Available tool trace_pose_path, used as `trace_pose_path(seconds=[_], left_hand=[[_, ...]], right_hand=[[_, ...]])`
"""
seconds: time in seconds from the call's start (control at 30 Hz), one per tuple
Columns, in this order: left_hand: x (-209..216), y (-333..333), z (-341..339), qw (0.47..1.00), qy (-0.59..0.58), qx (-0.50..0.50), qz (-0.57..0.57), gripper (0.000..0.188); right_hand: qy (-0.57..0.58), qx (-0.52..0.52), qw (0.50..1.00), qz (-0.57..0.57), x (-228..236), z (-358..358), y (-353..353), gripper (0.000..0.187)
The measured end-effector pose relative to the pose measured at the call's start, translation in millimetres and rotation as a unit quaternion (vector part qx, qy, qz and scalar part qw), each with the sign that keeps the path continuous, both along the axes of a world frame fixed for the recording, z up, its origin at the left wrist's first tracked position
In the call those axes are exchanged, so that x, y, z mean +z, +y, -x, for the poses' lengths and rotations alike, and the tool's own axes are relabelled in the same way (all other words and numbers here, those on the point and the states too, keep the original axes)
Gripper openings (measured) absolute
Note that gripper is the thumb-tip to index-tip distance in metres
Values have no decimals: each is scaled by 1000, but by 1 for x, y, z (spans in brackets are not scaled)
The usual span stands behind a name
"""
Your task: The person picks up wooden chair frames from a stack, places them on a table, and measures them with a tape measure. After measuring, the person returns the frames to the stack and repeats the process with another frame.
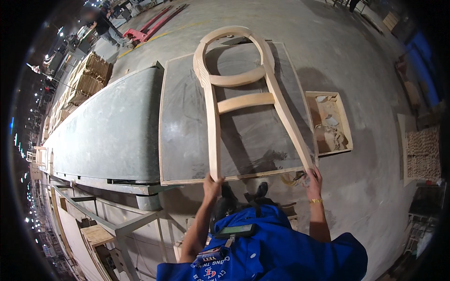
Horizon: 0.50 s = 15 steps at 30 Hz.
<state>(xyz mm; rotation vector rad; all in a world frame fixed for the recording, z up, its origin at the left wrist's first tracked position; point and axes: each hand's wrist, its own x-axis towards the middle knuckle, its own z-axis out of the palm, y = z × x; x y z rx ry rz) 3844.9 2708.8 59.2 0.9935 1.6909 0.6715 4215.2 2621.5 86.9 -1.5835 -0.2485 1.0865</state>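
Observation:
A pale wooden chair back frame (237, 80) with a rounded top, a curved rail, a second crosspiece and two long legs lies over a grey-topped worktable (183, 126). Its rounded end points away from me. My left hand (213, 185) is closed round the lower end of the left leg, just past the table's near edge. At the near right corner my right hand (313, 183) grips the lower end of the other leg. A yellow band circles my right wrist.
Left of the table runs a long green-grey conveyor-like surface (108, 126). A shallow wooden box (344, 122) with scraps sits to the right. Stacked wood strips (89, 77), a red pallet jack (145, 30) and another person (104, 28) are farther off.

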Motion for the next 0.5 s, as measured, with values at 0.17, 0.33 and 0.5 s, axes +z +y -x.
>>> trace_pose_path(seconds=[0.17, 0.33, 0.5], left_hand=[[-1, 87, 16, 1000, 21, -2, -3, 32], [11, 145, 10, 998, -45, -40, -19, 33], [24, 146, 22, 996, -82, -25, 25, 47]], right_hand=[[19, 26, 999, -37, -7, 15, 87, 42], [-4, 40, 998, -40, 2, 15, 131, 38], [20, 20, 999, 23, 8, 13, 128, 30]])
